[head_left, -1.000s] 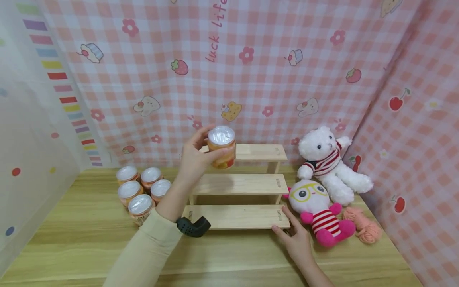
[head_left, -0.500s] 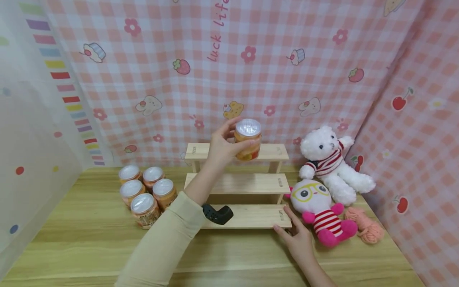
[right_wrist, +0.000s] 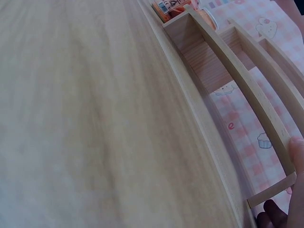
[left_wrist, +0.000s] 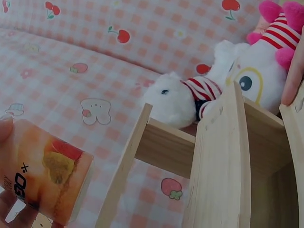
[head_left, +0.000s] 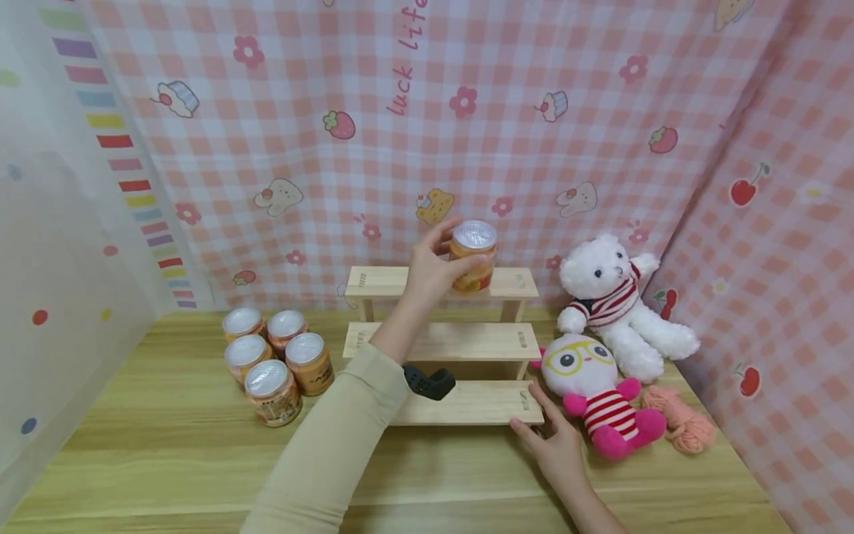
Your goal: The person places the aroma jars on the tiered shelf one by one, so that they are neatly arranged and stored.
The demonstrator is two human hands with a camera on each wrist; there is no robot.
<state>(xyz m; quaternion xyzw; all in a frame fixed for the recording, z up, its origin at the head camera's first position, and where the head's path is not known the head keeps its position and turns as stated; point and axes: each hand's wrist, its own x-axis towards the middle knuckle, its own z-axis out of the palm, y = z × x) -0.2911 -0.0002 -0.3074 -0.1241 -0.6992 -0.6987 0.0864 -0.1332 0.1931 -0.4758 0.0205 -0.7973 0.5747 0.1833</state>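
- Jar (head_left: 482,256) stood nearly upright in our left hand (head_left: 429,271), thumb and fingers curled round its side, its silvery lid (head_left: 474,234) facing up.
- Under that grip ran the top board (head_left: 382,282) of our three-step wooden stand (head_left: 460,343); we held the jar above its right-hand part, apart from the wood (the left wrist view showed us the gap).
- Our right hand (head_left: 559,449) gripped the right end of the lowest step (head_left: 477,406) between thumb and fingers.
- Left of both grips, five more jars (head_left: 273,400) stood clustered on the table (head_left: 153,452).
- Just right of our right-hand grip lay a pink-limbed doll (head_left: 606,412), with peach yarn (head_left: 682,421) beside it and a white bear (head_left: 623,326) behind.
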